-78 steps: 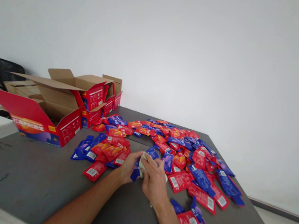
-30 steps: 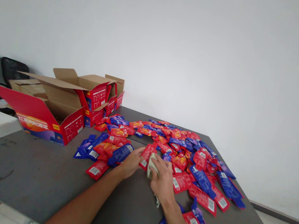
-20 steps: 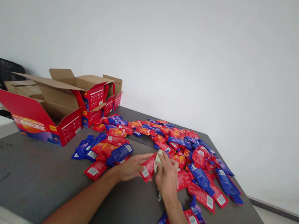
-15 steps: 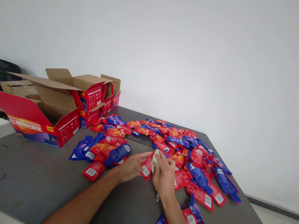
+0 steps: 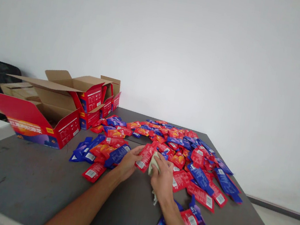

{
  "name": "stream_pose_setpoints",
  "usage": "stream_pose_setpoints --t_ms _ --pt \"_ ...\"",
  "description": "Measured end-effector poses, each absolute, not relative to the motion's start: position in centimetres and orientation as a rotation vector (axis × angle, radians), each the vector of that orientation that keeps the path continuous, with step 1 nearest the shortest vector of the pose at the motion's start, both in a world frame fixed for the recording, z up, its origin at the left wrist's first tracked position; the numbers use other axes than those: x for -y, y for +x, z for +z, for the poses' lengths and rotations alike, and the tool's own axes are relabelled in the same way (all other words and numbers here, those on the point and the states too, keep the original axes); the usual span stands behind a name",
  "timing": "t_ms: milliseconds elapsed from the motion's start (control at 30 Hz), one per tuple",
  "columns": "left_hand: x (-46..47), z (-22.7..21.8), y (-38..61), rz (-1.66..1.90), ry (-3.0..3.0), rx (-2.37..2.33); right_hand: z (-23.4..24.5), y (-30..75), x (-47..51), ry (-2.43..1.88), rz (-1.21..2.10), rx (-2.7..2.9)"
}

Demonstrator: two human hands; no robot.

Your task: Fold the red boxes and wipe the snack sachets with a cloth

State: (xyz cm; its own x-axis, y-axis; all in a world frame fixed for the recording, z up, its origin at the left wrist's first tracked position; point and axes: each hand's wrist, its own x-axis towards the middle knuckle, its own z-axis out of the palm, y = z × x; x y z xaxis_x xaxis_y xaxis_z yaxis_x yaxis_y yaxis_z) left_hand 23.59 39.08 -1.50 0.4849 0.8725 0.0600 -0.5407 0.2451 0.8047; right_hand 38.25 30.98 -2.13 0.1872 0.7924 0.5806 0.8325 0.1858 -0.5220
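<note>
Swapped packets since a couple of seconds back: the blue one that was between the hands then now lies on the little heap to the left, and a red packet (image 5: 145, 156) has taken its place. Over the last half second it has also slid up and left a bit, away from the near edge of the table (image 5: 26, 180), and the left hand went with it.

Right now the left hand (image 5: 128, 161) pinches that red packet by its near-left side, thumb on top. Whether the packet is off the surface or resting on it, I can't tell. Its long axis runs away from the person and leans a little right. The barcode end is closest to the near edge, and the far end points at the big red-and-blue pile (image 5: 189, 153) toward the far right corner.

The right hand (image 5: 162, 177) is bunched shut around a pale cloth (image 5: 153, 162), with a tail of it hanging out under the wrist. The cloth touches the packet's right long edge, so the packet sits just left of the right hand, sandwiched between the two. The left hand carries it; the right only meets it through the cloth.

The blue packet (image 5: 117, 154) on the heap is just beside the left knuckles, on the side toward the left edge. Open red cartons (image 5: 51, 119) sit well apart at the far left corner, and a few more packets (image 5: 191, 223) lie by the right forearm.
</note>
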Motion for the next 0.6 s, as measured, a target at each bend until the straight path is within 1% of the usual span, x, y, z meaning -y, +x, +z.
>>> stream_pose_setpoints --t_ms 133,300,433,600 --pt "-39.5 -1.7 23.1 1.052 0.851 -0.481 -1.9 38.7 -31.0 -1.558 -0.039 1.488" --pt "-39.6 -2.3 23.2 1.075 0.861 -0.502 -1.3 37.6 -30.4 -1.468 0.038 1.546" --pt "-39.0 -2.4 24.0 0.960 0.879 -0.472 -1.7 36.9 -30.4 -1.399 0.095 1.620" --pt "-38.6 -2.3 24.8 0.736 0.588 -0.421 -2.2 36.2 -30.3 -1.375 0.132 1.738"
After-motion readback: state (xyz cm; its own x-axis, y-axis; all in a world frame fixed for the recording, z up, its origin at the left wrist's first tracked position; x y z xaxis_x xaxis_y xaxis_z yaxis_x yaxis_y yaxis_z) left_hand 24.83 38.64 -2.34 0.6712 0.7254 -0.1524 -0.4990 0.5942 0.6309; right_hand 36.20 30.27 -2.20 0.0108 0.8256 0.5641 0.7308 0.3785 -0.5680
